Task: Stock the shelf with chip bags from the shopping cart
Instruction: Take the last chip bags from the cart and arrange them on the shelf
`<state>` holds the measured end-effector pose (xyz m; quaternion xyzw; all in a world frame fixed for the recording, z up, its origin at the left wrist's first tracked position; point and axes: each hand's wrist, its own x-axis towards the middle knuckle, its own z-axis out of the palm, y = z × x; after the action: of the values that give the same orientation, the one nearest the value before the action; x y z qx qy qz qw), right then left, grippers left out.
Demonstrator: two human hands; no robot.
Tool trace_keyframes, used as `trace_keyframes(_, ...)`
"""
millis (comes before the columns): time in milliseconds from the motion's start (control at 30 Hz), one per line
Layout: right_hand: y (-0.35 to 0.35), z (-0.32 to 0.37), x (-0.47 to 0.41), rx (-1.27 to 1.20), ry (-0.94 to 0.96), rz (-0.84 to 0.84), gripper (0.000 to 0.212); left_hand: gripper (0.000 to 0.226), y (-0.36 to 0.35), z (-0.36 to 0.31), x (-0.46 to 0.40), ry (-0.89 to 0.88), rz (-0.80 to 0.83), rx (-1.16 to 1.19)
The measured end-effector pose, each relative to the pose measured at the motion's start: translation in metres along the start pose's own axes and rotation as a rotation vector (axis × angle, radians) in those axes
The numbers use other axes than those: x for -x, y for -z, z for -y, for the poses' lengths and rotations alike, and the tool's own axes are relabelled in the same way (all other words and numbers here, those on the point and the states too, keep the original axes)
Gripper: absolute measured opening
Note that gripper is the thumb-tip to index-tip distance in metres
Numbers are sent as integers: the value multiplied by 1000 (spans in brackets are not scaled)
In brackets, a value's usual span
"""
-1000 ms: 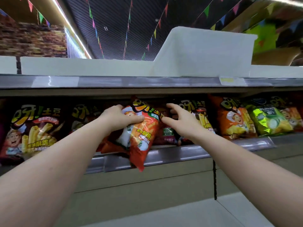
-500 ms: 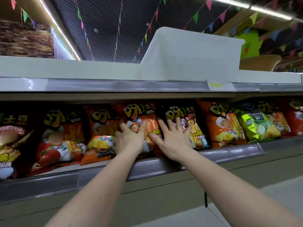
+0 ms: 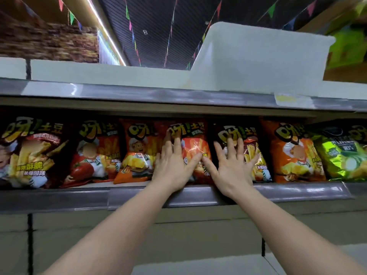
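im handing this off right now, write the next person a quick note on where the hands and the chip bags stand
Left hand: flat, fingers straight, pressing the red-orange chip bag upright into the row.
Right hand: flat on the dark bag beside it.
Done: that bag stands on the shelf among the others.
Left: let go and fetch more bags; the shopping cart is out of view, so I can't tell how many remain.

You are in a shop, at a snack aisle. Your hands (image 3: 174,167) press on a shelf (image 3: 139,197) lined with upright chip bags (image 3: 139,151) in a single row, fronts outward. Just above your hands a price rail (image 3: 178,94) carries a yellow tag (image 3: 292,99). Higher still, strings of coloured pennants (image 3: 131,24) cross a dark ceiling.
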<state>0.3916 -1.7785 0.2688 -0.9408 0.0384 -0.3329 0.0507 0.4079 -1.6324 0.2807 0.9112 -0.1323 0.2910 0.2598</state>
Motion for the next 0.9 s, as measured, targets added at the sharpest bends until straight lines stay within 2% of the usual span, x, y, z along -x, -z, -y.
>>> trace_keyframes(100, 9, 1, 1, 37, -7, 29, 72, 87, 5, -1, 4, 18, 31, 134)
trace_keyframes(233, 13, 18, 8, -54, 113, -91, 73, 74, 13, -1, 14, 19, -115, 312)
trace_keyframes(333, 9, 52, 20, -297, 351, -214, 82, 58, 29, 13, 30, 32, -324, 337)
trace_keyframes(433, 1, 100, 41, -559, 524, -239, 75, 48, 54, 42, 59, 130, -453, 269)
trace_keyframes(533, -2, 157, 73, -713, 570, -96, 79, 43, 88, 80, 100, 257, -497, 197)
trace_keyframes(667, 6, 243, 125, -811, 653, 81, 61, 43, 145, 133, 170, 421, -529, 104)
trace_keyframes(733, 10, 291, 163, -867, 705, 161, 52, 44, 178, 162, 213, 499, -558, 69)
trace_keyframes(900, 14, 424, 289, -989, 820, 362, 52, 45, 261, 247, 347, 766, -577, -6)
